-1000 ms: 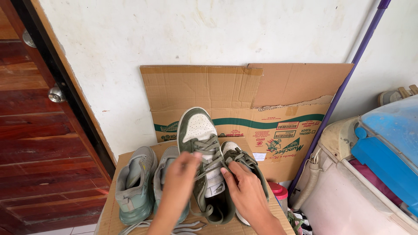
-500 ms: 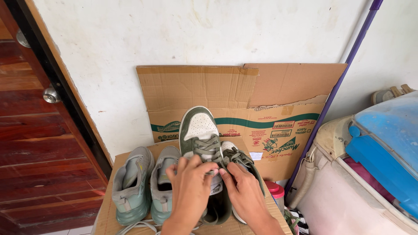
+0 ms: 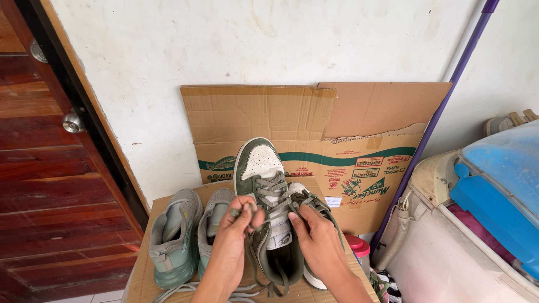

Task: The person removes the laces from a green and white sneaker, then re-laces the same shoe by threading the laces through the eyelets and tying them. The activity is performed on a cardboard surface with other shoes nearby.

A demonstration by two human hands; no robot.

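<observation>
While both hands work at the green-and-white shoe (image 3: 264, 191), the left hand (image 3: 233, 235) has its fingers (image 3: 245, 212) pinched together on a green lace (image 3: 254, 247), pulled out to the left of the shoe's eyelets. Right hand (image 3: 320, 244): fingers curled and pressed on the shoe's right side at the laces; whether they clamp a lace cannot be told. Shoe stands near centre, toe tilted up toward the far wall, heel down by the wrists. Its mate (image 3: 309, 205) lies just right of it, mostly hidden behind the right hand.

Left of these, a pair of pale green sneakers (image 3: 177, 235) sits side by side, toes far, loose lace ends trailing at the near edge.

Containers: washing machine (image 3: 449, 247) at right, blue lid (image 3: 499, 185) raised, pink cloth showing inside. A small jar with a red cap (image 3: 357, 247) stands low between the shoes and the washer.

Surface: flat cardboard sheet (image 3: 147, 269) carries all four shoes. A flattened cardboard box (image 3: 314, 129) leans on the white wall (image 3: 252, 45) behind. Purple pole (image 3: 443, 106) leans at right. Dark wooden door (image 3: 50, 185) with round knob (image 3: 73, 122) at left.
</observation>
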